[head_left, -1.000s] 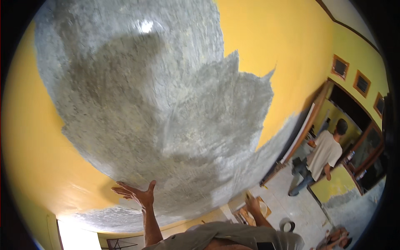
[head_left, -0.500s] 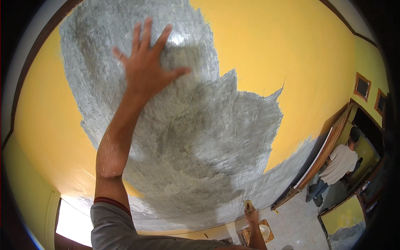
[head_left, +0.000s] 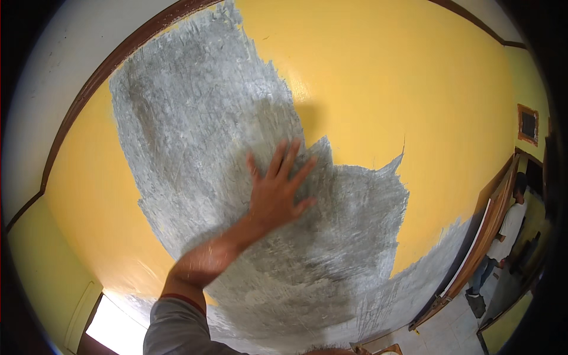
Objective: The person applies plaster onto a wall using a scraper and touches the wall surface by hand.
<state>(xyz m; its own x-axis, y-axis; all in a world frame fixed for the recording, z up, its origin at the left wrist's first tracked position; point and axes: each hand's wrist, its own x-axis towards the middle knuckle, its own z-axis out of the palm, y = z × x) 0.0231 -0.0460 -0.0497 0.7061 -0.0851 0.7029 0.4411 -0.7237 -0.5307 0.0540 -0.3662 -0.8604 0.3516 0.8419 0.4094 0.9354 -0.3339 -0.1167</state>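
Note:
My left hand [head_left: 275,198] is on or close against the wall, its fingers spread wide and nothing in it. Under it lies a large grey patch of bare, rough plaster [head_left: 195,106] with streaks and scratches. Jagged edges part this patch from the glossy yellow paint [head_left: 378,77] around it. My left forearm, speckled with pale flecks, reaches up from a grey sleeve [head_left: 177,325]. My right hand cannot be made out at the lower edge.
Another person [head_left: 512,228] stands by the wooden door frame [head_left: 482,236] at the right. Dark brown trim [head_left: 89,97] borders the wall's upper left. A bright opening [head_left: 115,322] shows at the lower left, pale floor tiles [head_left: 447,334] at the lower right.
My left hand has moved down and right across the grey patch. The view has shifted; my right hand, earlier holding a small yellowish tool, has left the visible area. The other person has turned.

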